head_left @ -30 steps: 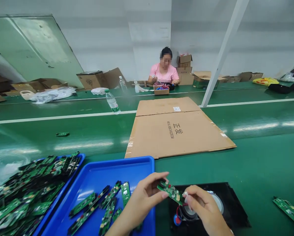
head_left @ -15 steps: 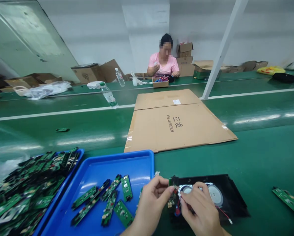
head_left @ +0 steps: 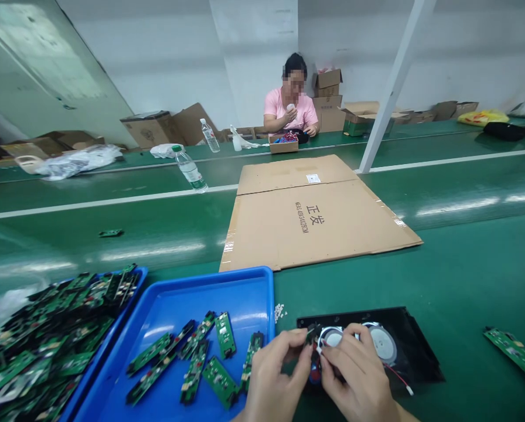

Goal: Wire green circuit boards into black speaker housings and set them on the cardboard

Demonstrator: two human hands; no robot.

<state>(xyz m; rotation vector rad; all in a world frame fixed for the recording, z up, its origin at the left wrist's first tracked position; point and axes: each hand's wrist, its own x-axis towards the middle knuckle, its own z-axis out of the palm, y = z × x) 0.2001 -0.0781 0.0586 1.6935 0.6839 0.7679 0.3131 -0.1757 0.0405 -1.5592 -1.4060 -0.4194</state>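
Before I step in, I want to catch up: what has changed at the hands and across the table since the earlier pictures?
The left hand and right hand have drawn closer together. The circuit board in the left hand has turned and is now mostly hidden. Opposite, a co-worker's hand has risen with a white item. The cardboard sheet and blue tray stayed put.

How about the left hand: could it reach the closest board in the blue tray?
Probably yes: that board lies beside the left hand, nothing stacked on it, though the hand looks busy at the black panel.
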